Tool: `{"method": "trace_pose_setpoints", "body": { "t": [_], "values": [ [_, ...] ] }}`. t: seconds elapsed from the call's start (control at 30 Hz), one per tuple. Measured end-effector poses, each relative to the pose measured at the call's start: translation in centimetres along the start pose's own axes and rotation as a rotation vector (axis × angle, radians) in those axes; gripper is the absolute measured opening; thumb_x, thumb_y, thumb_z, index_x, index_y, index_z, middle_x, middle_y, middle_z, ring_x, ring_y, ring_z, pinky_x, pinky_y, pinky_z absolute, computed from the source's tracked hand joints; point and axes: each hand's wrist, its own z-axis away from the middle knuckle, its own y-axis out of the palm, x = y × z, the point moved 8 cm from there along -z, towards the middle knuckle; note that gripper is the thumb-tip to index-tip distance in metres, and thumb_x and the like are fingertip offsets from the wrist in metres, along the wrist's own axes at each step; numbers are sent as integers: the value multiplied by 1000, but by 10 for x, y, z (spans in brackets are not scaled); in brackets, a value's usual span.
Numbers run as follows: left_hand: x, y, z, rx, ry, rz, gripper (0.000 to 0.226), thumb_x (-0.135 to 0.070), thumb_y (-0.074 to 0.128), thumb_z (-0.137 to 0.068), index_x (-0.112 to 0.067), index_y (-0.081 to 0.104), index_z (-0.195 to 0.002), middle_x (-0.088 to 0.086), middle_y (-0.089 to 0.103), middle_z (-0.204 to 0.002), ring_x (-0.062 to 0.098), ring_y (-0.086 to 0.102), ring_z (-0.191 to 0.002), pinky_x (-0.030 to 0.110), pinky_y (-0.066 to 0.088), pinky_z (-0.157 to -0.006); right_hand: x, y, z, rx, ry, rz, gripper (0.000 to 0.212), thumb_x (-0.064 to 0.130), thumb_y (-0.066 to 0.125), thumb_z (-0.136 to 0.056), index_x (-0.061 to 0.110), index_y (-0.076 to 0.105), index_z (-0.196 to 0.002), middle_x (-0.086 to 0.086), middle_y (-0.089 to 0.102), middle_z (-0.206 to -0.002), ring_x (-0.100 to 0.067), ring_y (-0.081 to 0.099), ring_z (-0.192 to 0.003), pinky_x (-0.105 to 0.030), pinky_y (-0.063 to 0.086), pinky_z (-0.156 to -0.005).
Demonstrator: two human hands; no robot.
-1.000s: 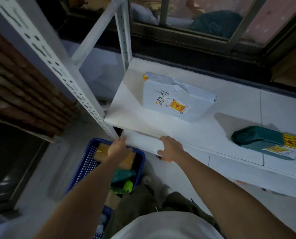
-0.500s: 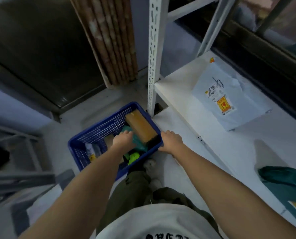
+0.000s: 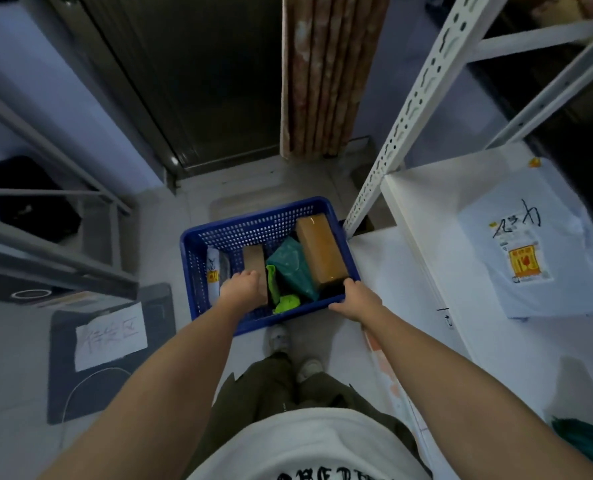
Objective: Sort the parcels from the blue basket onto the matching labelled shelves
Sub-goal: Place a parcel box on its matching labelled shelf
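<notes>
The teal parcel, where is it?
The teal parcel lies inside the blue basket on the floor, mid-view, between two brown boxes.

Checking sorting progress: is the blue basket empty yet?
Not empty: the blue basket holds two brown boxes, a teal parcel and a white one.

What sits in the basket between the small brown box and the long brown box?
In the head view, a teal bag parcel lies between the small brown box and the long brown box, with a lime-green packet below it.
</notes>
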Motion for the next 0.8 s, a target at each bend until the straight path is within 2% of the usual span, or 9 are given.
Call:
{"method": "trace_pose_setpoints", "body": {
  "t": [0.13,0.23,0.4,0.5,0.67,0.73,0.8],
  "values": [
    [13,11,-29,55,-17,-2,53,-35,50,-95,-8,36,-139,14,44,-137,33,45,-122,42,41,-95,-19,15,-17,51,89,-116,60,50,60,-83,11,45,-126,-11,53,-125,-27,53,-112,-35,48,-89],
    [20,27,-51,106,-68,65,51,-34,48,-96,-6,37,-137,16,45,-136,34,45,-122,43,41,-95,-29,27,-32,108,116,-183,58,40,59,-87,9,42,-133,-12,51,-128,-28,52,-116,-30,44,-87],
    [7,45,-94,127,-46,175,44,-32,51,-92,-9,45,-129,14,51,-127,32,51,-114,39,44,-84,-37,39,-88,125,153,-295,34,23,55,-91,-3,54,-115,-18,60,-113,-30,57,-104,-30,44,-79],
    [-6,63,-130,87,-68,385,37,-23,49,-93,-13,50,-128,10,57,-126,28,55,-111,37,47,-85,-46,49,-134,110,178,-317,34,25,52,-92,-2,52,-113,-17,59,-111,-31,57,-102,-32,44,-77],
    [-24,123,-191,146,-239,708,35,-25,49,-94,-18,49,-128,5,61,-119,26,60,-99,35,48,-77,-49,78,-214,159,199,-372,48,28,49,-95,3,42,-135,-16,50,-133,-31,50,-119,-33,42,-92],
    [-31,153,-222,137,-277,852,31,-23,49,-95,-18,52,-125,3,62,-115,27,62,-94,35,48,-74,-53,95,-250,160,210,-429,48,28,48,-96,5,40,-137,-14,48,-136,-28,48,-122,-30,39,-92],
    [-34,180,-253,64,-323,1052,27,-20,50,-95,-15,57,-121,1,63,-109,21,60,-87,32,46,-70,-63,111,-287,125,246,-552,43,24,47,-96,7,43,-136,-12,49,-135,-25,48,-120,-26,36,-89]
  ]
}}
